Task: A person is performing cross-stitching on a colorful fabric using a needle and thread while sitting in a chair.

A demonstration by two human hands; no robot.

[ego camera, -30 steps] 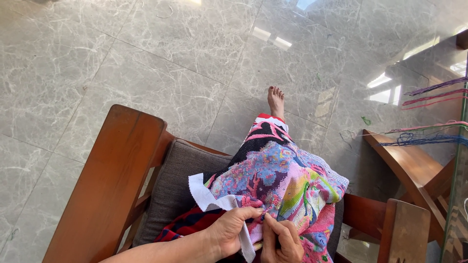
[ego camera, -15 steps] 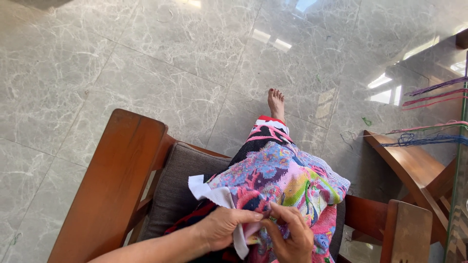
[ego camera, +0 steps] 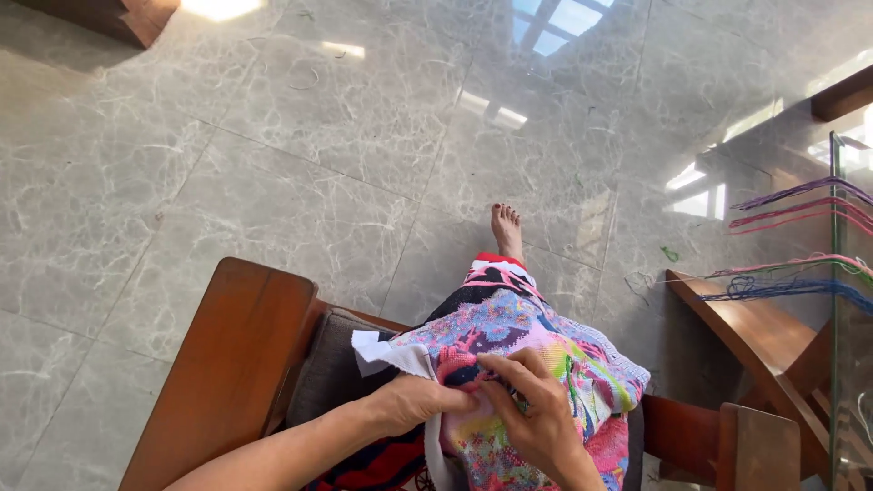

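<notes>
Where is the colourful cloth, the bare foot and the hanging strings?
colourful cloth [ego camera: 532,355], head view, on its stitched middle.
bare foot [ego camera: 506,229], head view, on the top of the foot.
hanging strings [ego camera: 791,286], head view, on the blue strand.

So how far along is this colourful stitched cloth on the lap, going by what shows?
Done: most of the visible multicoloured embroidered cloth is filled with pink, blue and yellow stitching. In hand: the left hand grips the cloth near its bare white edge, while the right hand pinches a spot beside it. Left: only that white border looks unstitched; loose coloured threads hang at the right.
</notes>
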